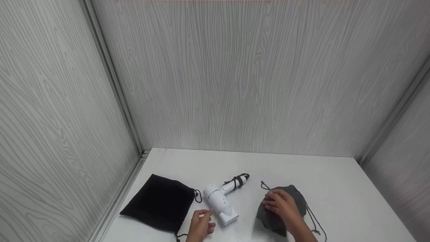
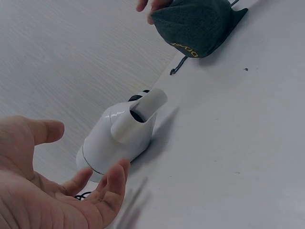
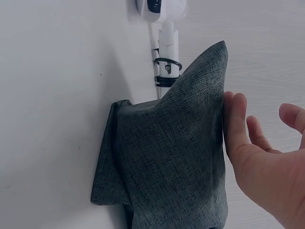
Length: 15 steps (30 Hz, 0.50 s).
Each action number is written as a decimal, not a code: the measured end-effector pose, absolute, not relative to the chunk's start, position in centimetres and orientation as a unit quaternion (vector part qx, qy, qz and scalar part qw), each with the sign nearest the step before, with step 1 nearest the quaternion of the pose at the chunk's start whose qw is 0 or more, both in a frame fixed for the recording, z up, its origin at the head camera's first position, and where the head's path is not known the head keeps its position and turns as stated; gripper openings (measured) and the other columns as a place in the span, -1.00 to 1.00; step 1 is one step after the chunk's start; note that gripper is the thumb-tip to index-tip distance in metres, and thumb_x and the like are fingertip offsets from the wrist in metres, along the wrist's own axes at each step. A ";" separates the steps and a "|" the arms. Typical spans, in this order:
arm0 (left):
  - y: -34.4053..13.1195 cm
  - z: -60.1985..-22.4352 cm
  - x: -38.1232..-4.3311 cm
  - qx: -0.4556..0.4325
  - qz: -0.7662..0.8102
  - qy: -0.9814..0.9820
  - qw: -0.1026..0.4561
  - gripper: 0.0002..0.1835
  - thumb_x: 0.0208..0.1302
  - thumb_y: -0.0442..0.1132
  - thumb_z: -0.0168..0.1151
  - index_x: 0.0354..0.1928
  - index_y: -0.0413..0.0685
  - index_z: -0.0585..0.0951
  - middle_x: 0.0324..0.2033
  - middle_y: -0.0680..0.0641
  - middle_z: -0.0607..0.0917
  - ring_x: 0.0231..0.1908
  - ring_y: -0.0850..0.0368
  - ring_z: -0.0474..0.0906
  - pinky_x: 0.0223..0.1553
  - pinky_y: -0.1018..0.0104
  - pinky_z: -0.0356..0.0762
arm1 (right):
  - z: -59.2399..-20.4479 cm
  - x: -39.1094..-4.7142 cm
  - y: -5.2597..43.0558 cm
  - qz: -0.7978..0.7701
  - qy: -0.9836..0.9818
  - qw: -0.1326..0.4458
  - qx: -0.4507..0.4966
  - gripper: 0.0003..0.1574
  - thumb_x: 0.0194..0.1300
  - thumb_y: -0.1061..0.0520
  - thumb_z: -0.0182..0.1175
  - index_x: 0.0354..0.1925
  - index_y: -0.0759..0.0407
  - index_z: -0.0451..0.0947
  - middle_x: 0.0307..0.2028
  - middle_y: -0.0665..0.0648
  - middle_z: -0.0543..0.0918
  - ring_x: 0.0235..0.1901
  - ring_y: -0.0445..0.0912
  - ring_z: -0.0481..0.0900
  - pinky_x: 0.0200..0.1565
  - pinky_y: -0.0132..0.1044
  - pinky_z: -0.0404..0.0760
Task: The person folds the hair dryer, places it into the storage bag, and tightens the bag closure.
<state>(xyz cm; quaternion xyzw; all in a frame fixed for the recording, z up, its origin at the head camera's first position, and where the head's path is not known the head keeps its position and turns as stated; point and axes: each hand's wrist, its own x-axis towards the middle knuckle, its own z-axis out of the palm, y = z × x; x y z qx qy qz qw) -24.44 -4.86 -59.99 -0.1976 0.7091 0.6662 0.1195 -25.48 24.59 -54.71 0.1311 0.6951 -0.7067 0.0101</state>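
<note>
A white hair dryer [image 1: 218, 201] lies on the white table, its dark cord wound round the handle. My left hand [image 1: 201, 224] hovers beside its barrel, fingers loosely bent and holding nothing. In the left wrist view the dryer's nozzle [image 2: 138, 114] points toward the camera, beyond the fingertips [image 2: 116, 179]. To the right, a dark grey drawstring bag [image 1: 265, 218] stands bulging on the table, with yellow lettering seen in the left wrist view. My right hand [image 1: 282, 205] is at the bag's top; in the right wrist view its extended fingers [image 3: 234, 117] lie along the cloth.
A flat black drawstring bag [image 1: 161, 203] lies on the left of the table, its cords toward the dryer. The grey bag's cord [image 1: 315, 218] trails to the right. Wood-grain panels [image 1: 235, 77] enclose the table [image 1: 349, 201] at the back and sides.
</note>
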 end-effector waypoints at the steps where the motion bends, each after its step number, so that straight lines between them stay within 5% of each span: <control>1: -4.8 -60.0 -24.5 -0.200 0.665 0.710 0.119 -0.38 0.51 0.03 0.16 0.35 -0.29 0.34 0.02 -0.32 0.59 -0.15 -0.03 0.72 -0.23 0.25 0.71 | -54.6 -25.6 24.5 -0.709 0.692 0.010 0.131 -0.60 0.57 0.09 0.20 0.16 0.39 0.51 0.06 0.31 0.69 -0.01 0.08 0.78 0.07 -0.13 0.79; 15: -4.5 -60.4 -24.5 -0.204 0.671 0.707 0.088 -0.31 0.46 0.02 0.23 0.36 -0.33 0.30 -0.02 -0.34 0.60 -0.25 -0.01 0.72 -0.31 0.25 0.68 | -54.1 -27.6 23.4 -0.689 0.714 0.029 0.124 -0.42 0.60 0.02 0.15 0.32 0.43 0.41 0.31 0.43 0.54 0.24 0.22 0.67 0.26 0.00 0.71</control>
